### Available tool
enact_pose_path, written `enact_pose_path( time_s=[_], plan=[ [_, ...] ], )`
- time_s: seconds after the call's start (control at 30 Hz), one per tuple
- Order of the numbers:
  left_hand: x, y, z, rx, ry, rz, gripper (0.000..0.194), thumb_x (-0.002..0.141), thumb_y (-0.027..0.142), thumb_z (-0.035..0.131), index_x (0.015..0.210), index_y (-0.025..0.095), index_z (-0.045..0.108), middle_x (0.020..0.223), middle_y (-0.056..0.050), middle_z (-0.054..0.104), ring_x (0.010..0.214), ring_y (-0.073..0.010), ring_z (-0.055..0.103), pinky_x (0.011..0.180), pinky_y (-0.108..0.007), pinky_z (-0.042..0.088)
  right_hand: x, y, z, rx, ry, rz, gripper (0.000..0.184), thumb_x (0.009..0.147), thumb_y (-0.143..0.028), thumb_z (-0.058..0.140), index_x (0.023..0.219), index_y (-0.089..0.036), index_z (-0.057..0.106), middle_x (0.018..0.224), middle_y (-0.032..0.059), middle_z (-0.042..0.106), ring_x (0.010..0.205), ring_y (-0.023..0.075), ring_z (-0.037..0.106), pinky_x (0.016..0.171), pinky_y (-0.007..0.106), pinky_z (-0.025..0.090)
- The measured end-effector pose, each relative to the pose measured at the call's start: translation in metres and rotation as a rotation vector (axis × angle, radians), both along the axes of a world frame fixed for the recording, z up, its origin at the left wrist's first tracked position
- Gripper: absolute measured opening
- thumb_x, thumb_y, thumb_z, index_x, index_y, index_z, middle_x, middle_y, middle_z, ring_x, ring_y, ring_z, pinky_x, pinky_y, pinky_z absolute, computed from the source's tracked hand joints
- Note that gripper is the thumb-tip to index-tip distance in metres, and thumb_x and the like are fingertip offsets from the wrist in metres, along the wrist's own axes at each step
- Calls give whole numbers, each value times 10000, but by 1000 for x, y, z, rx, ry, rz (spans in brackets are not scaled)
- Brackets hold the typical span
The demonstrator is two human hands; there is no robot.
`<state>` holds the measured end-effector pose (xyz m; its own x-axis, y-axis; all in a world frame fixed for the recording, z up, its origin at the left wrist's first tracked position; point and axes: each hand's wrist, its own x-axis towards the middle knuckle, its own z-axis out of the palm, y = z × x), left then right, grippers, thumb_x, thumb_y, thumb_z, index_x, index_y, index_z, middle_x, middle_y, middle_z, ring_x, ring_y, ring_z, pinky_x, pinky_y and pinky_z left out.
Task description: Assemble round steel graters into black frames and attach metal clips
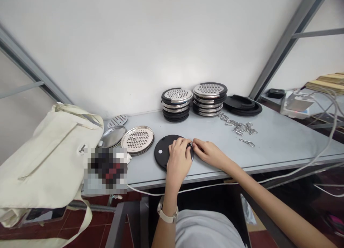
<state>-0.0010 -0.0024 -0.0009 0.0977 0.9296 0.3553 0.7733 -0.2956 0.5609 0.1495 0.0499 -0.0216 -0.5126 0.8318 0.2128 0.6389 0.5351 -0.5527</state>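
Evidently I was at fiddly work on the black disc (164, 159) atop the table (274, 144), left hand (179, 153) draped over it, right hand (206, 151) bunched at its edge, both grips unclear, steady pressure seemingly needed next.

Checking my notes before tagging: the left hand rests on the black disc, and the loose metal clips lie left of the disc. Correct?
The side is wrong: the head view shows the loose metal clips right of the black disc.
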Motion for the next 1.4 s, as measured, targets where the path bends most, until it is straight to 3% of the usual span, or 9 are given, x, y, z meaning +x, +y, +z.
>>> enact_pose_path(
  time_s=[0.37,0.63,1.07,1.23,1.4],
  plan=[
    [-1,0,-2,-4,-85,4,214,912,141,435,1075,230,540,1088,-50,577,1054,-209,521,934,-380,395,-1,-1,2,40,-59,-2,247,952,-289,311,768,-220,460,566,-26,486,490,132,437,536,234,287],
    [-3,4,-2,35,-331,27,140,833,66,546,770,186,582,981,-28,593,950,-151,587,874,-293,450,0,-1,2,36,-61,10,251,955,-290,314,777,-218,476,568,-24,476,491,129,432,535,234,289],
    [-1,4,-2,84,-322,119,175,836,65,544,710,183,521,904,-24,585,900,-149,596,842,-289,457,-1,-2,3,39,-49,3,289,960,-310,312,735,-220,469,557,-24,482,484,130,421,533,237,281],
    [-3,-7,10,89,-321,105,169,854,61,520,743,188,524,914,-23,595,910,-145,596,842,-275,460,-1,-2,3,28,-56,7,333,966,-318,313,698,-210,480,574,-10,525,499,128,447,541,240,290],
    [-10,-21,24,67,-305,9,200,923,123,431,914,217,607,1020,-24,629,968,-141,597,888,-269,454,-1,-2,2,29,-53,13,353,973,-330,308,713,-205,512,597,2,561,527,134,490,558,242,306]
  ],
)
